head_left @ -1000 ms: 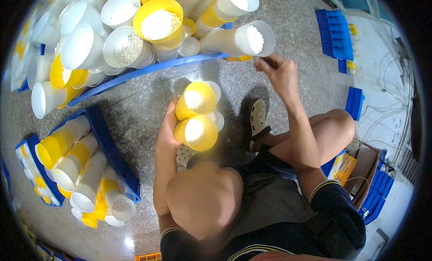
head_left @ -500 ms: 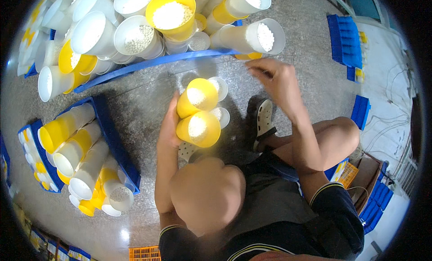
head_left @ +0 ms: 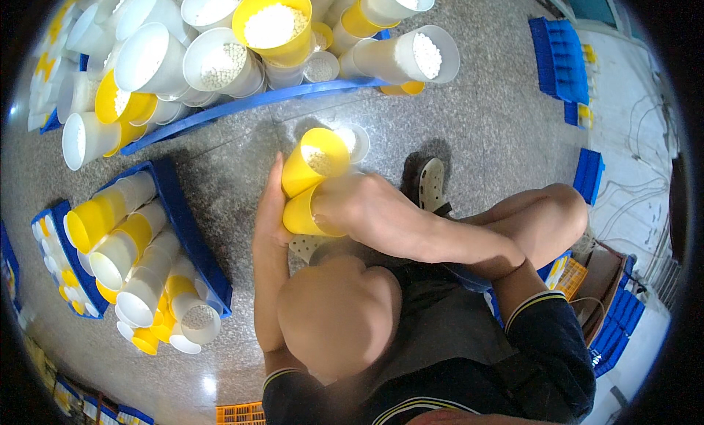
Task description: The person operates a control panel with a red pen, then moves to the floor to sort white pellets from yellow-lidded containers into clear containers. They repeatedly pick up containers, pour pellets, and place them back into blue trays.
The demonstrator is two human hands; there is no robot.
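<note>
Two yellow cups (head_left: 317, 161) stand side by side in front of me, the farther one showing white pellets inside. My left hand (head_left: 274, 205) is wrapped along their left side, its fingertips partly hidden behind them. Over the mouth of the nearer yellow cup (head_left: 299, 211) lies my right hand (head_left: 359, 205), its back covering most of that opening. The right fingers are hidden, and I cannot tell whether they hold anything. Just right of the farther yellow cup stands a whitish cup (head_left: 357, 143), also with white pellets.
Ahead, a blue tray (head_left: 257, 101) bears many white and yellow cups (head_left: 273, 29) filled with white pellets. To the left, another blue tray (head_left: 192, 238) carries stacked cups lying tilted. Blue bins (head_left: 563, 62) stand by the right wall, and an orange crate (head_left: 240, 413) is at the lower edge.
My right hand has come down and left from beside the far tray to the nearer yellow cup. My left hand stays on the yellow cups, which have tilted slightly.
</note>
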